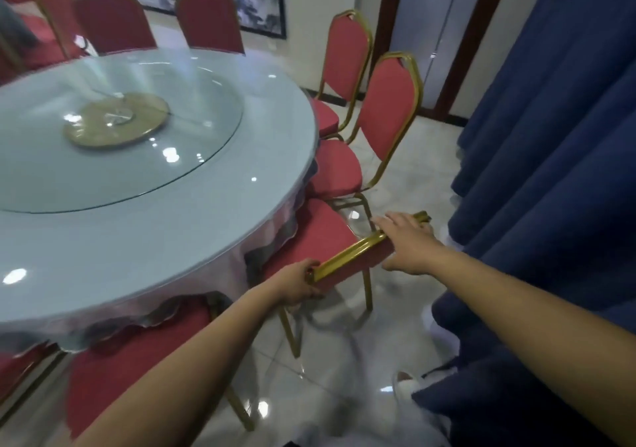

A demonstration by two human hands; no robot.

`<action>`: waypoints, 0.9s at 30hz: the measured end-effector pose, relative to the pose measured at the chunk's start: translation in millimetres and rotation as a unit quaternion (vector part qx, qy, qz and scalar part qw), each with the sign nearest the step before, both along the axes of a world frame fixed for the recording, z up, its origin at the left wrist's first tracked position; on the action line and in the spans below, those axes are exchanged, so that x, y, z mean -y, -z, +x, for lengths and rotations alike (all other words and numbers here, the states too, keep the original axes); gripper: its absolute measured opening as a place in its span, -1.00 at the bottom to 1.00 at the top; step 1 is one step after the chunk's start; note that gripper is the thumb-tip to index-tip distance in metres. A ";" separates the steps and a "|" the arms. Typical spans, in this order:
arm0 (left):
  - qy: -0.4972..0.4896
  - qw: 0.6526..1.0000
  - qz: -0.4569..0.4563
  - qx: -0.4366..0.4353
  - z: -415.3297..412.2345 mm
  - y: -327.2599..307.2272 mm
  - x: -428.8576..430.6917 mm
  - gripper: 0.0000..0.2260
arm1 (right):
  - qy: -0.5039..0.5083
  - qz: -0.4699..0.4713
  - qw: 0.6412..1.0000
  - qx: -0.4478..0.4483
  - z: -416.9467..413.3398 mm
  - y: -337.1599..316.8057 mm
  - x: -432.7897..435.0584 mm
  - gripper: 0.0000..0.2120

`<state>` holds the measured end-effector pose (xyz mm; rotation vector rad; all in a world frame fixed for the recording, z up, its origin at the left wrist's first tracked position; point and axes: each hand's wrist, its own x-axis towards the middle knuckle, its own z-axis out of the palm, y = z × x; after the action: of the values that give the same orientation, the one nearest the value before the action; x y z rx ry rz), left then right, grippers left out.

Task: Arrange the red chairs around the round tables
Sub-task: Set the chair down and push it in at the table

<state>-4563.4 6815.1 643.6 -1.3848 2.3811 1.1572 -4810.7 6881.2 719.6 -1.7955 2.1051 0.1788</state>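
Beside the table (pixel 137 233), the chair (pixel 313 236) points seat-first toward it. Its top rail (pixel 347 255) spans the hands: left hand (pixel 297 283) grips the near end, right hand (pixel 407 242) lies flat over the far end.

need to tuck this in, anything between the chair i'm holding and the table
Nothing visible does. The held chair faces the round table, its seat front already at the tablecloth. The far chair and near chair flank it, outside its path.
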 end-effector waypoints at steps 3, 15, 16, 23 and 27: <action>-0.051 0.999 0.002 0.018 -6.4 8.4 -0.8 -0.38 | -0.075 0.076 0.994 -0.036 -33.2 17.1 49.1 -0.57; -0.401 0.911 -0.087 0.045 -74.8 18.9 -77.0 -0.74 | -0.306 0.113 0.940 0.098 -144.5 65.1 92.4 -0.95; -0.411 0.906 -0.081 0.053 -83.1 18.0 -87.3 -0.74 | -0.318 0.117 0.935 0.102 -149.8 64.4 92.6 -0.97; -0.452 0.884 -0.050 0.106 -140.5 32.9 -165.1 -0.80 | -0.342 0.090 0.930 0.097 -182.3 73.6 71.0 -0.84; -0.474 0.872 -0.059 0.107 -159.1 39.6 -175.6 -0.73 | -0.336 0.053 0.933 0.120 -186.4 82.9 64.4 -0.82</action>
<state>-4722.4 6990.6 604.0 -2.6945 1.5924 0.9046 -4997.0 6816.8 636.6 -2.2668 1.2297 0.2254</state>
